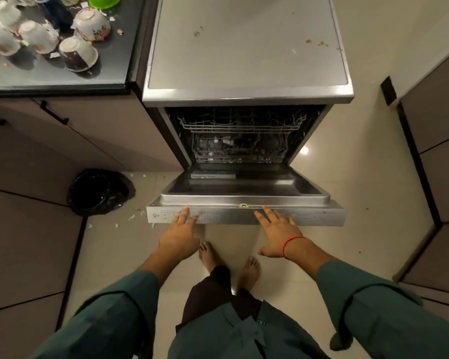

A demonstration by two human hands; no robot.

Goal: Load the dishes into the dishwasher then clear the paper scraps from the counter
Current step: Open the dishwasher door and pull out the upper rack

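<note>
Dishwasher (246, 141) door (244, 216) down over tiled floor (322, 242); left hand (179, 234), right hand (279, 233) grips spread flat on edge.

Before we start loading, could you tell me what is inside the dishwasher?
Inside the dishwasher, an upper wire rack and a lower rack show. Both look mostly bare; the dark interior hides whether anything lies deeper.

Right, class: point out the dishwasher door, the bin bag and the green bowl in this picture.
Dishwasher door (244, 186): head view, on its inner panel, lying open.
Bin bag (99, 191): head view, on the black plastic, on the floor.
Green bowl (104, 0): head view, on its side wall, at the counter's far edge.
</note>
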